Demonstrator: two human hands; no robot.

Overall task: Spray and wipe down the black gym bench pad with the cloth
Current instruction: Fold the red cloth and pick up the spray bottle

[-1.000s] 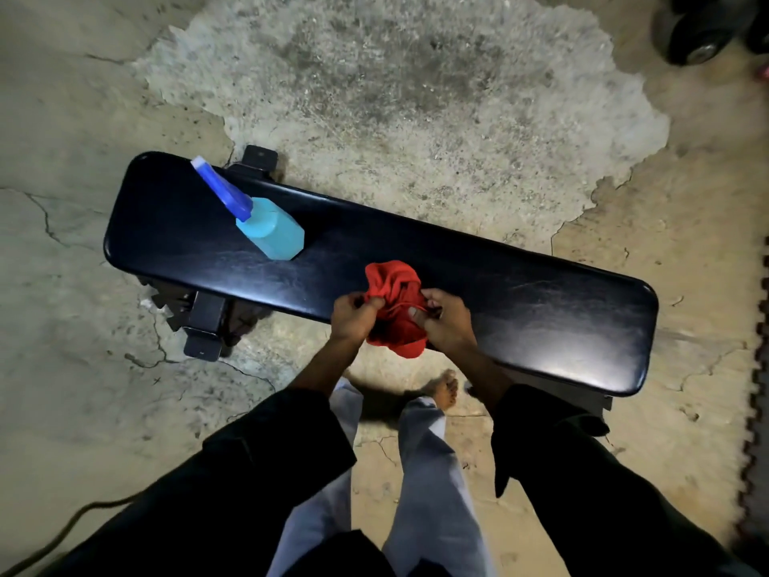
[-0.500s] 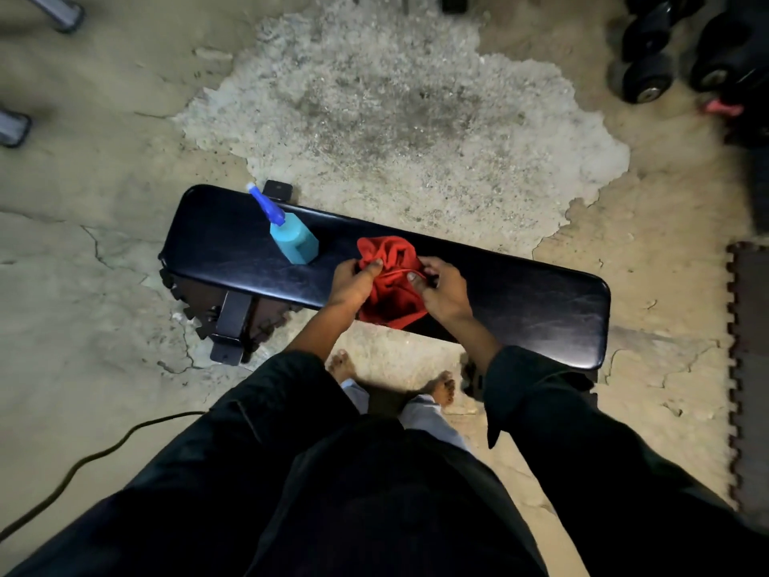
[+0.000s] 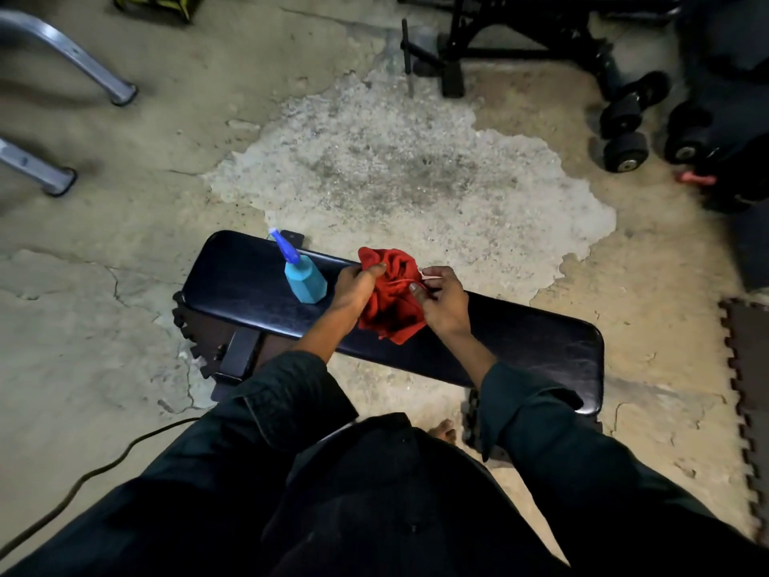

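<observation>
A long black gym bench pad [image 3: 520, 339] lies across the floor in front of me. A light blue spray bottle [image 3: 303, 279] with a darker blue nozzle stands upright on its left part. I hold a crumpled red cloth [image 3: 391, 297] above the middle of the pad with both hands. My left hand [image 3: 358, 283] grips the cloth's left side, fingers curled over its top edge. On the other side my right hand [image 3: 443, 299] pinches a thin fold or edge of the cloth and holds its right side.
The floor is cracked concrete with a rough bare patch [image 3: 395, 172] behind the bench. Black dumbbells [image 3: 628, 122] and a dark machine frame [image 3: 520, 31] stand at the back right. Metal legs [image 3: 54, 177] are at the left, a cable [image 3: 83, 481] at lower left, foam mat tiles [image 3: 749, 368] at right.
The view has pulled back and tilted up, so the bench looks smaller and more of the room shows. Both hands have kept the red cloth and lifted it slightly, reworking its folds.
</observation>
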